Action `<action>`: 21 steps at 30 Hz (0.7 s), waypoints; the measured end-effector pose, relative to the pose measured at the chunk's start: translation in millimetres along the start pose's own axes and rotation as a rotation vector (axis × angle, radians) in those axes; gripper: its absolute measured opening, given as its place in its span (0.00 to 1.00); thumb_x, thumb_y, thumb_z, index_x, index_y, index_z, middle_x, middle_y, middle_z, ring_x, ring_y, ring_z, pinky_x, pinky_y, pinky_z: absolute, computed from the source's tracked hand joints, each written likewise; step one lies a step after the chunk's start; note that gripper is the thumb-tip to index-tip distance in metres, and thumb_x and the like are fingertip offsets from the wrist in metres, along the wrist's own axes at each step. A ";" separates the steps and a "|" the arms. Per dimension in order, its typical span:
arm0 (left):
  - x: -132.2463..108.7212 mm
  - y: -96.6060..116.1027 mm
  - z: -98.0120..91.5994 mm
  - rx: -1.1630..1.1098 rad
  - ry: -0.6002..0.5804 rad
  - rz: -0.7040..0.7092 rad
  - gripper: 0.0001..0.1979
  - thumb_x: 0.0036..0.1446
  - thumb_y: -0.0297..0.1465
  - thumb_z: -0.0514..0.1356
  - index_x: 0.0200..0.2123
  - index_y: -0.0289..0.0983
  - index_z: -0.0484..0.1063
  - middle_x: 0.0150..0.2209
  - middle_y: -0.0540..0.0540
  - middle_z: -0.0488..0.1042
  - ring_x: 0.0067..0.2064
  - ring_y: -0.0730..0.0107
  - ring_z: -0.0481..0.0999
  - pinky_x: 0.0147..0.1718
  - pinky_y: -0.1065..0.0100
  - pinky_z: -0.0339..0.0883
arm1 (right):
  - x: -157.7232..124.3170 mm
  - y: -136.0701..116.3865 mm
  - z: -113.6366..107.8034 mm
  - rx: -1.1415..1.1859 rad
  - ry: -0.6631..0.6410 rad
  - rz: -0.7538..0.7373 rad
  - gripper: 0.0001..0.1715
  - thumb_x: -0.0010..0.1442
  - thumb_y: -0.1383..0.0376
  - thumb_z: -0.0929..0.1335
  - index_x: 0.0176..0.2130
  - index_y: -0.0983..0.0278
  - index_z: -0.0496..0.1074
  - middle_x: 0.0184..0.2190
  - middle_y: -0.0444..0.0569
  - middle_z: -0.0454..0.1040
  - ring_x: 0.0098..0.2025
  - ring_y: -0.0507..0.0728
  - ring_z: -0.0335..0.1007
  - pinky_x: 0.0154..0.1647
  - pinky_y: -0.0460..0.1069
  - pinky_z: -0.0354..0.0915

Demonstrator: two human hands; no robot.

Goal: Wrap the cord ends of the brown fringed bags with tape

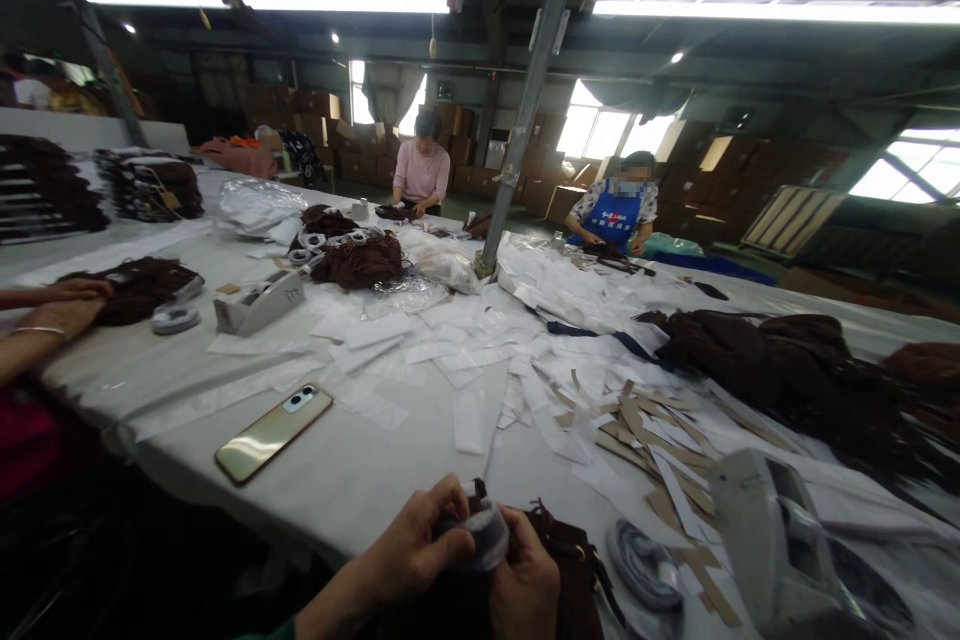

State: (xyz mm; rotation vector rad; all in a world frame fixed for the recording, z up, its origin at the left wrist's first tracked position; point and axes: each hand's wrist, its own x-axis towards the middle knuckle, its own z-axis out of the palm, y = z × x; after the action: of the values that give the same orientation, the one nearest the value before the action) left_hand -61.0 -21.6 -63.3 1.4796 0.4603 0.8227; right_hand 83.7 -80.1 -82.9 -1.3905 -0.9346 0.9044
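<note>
Near the bottom centre, my left hand [420, 545] and my right hand [525, 575] are closed around a small grey wrapped bundle [484, 532] with a dark tip on top. The left fingers and thumb pinch its left side, and the right thumb and fingers hold its right side. Beneath and to the right of the hands lies a dark brown leather-like item [566, 560] with a strap, partly hidden by them. A coiled grey wrapped strap [645, 565] rests on the table to its right.
A gold phone [274, 432] lies left; a tape dispenser [776, 540] stands at the right. Paper and cardboard strips [660, 430] cover mid-table. Brown goods [780, 370] are piled right. Another person's hands [67, 310] are at the left edge; two people work across the table [420, 420].
</note>
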 end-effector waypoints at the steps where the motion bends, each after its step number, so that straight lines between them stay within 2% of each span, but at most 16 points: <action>1: 0.4 -2.1 0.7 -0.067 0.011 -0.007 0.15 0.57 0.40 0.61 0.35 0.38 0.58 0.28 0.52 0.66 0.28 0.76 0.60 0.27 0.72 0.52 | 1.3 -1.3 1.3 -0.046 0.022 -0.008 0.13 0.49 0.60 0.73 0.34 0.65 0.74 0.28 0.48 0.78 0.31 0.57 0.73 0.31 0.46 0.68; 4: 2.6 -8.4 2.8 -0.313 0.029 -0.066 0.23 0.57 0.41 0.62 0.45 0.40 0.51 0.31 0.49 0.71 0.27 0.75 0.64 0.26 0.73 0.52 | 5.0 -6.5 4.0 -0.062 -0.043 -0.013 0.14 0.52 0.59 0.71 0.36 0.65 0.74 0.28 0.48 0.78 0.30 0.57 0.72 0.30 0.45 0.67; 7: 4.4 -9.5 3.3 -0.397 0.046 -0.106 0.29 0.55 0.41 0.64 0.49 0.40 0.48 0.30 0.49 0.73 0.25 0.76 0.65 0.25 0.74 0.52 | 6.3 -11.9 1.5 0.028 -0.180 -0.012 0.19 0.54 0.57 0.71 0.43 0.64 0.73 0.38 0.51 0.79 0.39 0.59 0.74 0.39 0.48 0.69; 9: 5.1 -7.6 2.6 -0.408 0.054 -0.135 0.30 0.54 0.41 0.65 0.50 0.39 0.49 0.30 0.49 0.74 0.25 0.77 0.66 0.25 0.74 0.52 | 5.1 -12.6 -2.1 0.093 -0.220 0.017 0.23 0.54 0.55 0.72 0.47 0.64 0.73 0.42 0.53 0.78 0.43 0.61 0.74 0.45 0.49 0.69; 11: 5.9 -5.1 1.4 -0.414 0.046 -0.152 0.29 0.54 0.42 0.65 0.49 0.39 0.51 0.31 0.48 0.75 0.25 0.77 0.66 0.24 0.75 0.51 | 2.8 -10.1 -4.6 0.169 -0.195 0.047 0.30 0.53 0.54 0.72 0.52 0.63 0.70 0.41 0.53 0.78 0.42 0.60 0.74 0.44 0.50 0.70; 14: 7.3 -3.3 -1.8 -0.394 -0.012 -0.159 0.22 0.55 0.42 0.64 0.44 0.37 0.58 0.32 0.47 0.74 0.26 0.77 0.67 0.24 0.75 0.51 | -1.4 -4.1 -4.2 0.221 -0.095 0.061 0.39 0.51 0.53 0.74 0.58 0.63 0.64 0.28 0.45 0.77 0.30 0.55 0.73 0.33 0.46 0.70; 16: 7.9 -4.1 -4.8 -0.366 -0.045 -0.170 0.18 0.55 0.41 0.64 0.40 0.35 0.62 0.31 0.47 0.74 0.27 0.77 0.67 0.25 0.75 0.52 | -4.4 -1.4 -2.5 0.203 -0.030 0.040 0.41 0.50 0.53 0.74 0.58 0.64 0.63 0.22 0.41 0.73 0.26 0.53 0.71 0.29 0.44 0.68; 19: 7.7 -7.4 -9.6 -0.374 -0.002 -0.165 0.18 0.55 0.41 0.64 0.39 0.36 0.63 0.31 0.48 0.73 0.27 0.77 0.67 0.25 0.75 0.53 | -10.6 0.4 -3.6 0.140 0.023 -0.003 0.40 0.50 0.49 0.73 0.57 0.64 0.66 0.27 0.45 0.76 0.29 0.56 0.74 0.32 0.46 0.70; 21: 7.0 -8.8 -11.1 -0.378 0.046 -0.156 0.19 0.54 0.43 0.64 0.38 0.36 0.63 0.30 0.48 0.74 0.26 0.76 0.66 0.24 0.75 0.52 | -16.1 1.3 -8.4 0.037 0.039 -0.018 0.33 0.49 0.47 0.72 0.48 0.64 0.74 0.29 0.49 0.78 0.32 0.58 0.75 0.33 0.46 0.71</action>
State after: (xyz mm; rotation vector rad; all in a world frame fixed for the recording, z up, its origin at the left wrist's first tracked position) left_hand -62.7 -8.0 -71.2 1.0640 0.4223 0.7721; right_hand 85.4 -98.2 -84.1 -1.3615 -0.8952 0.8744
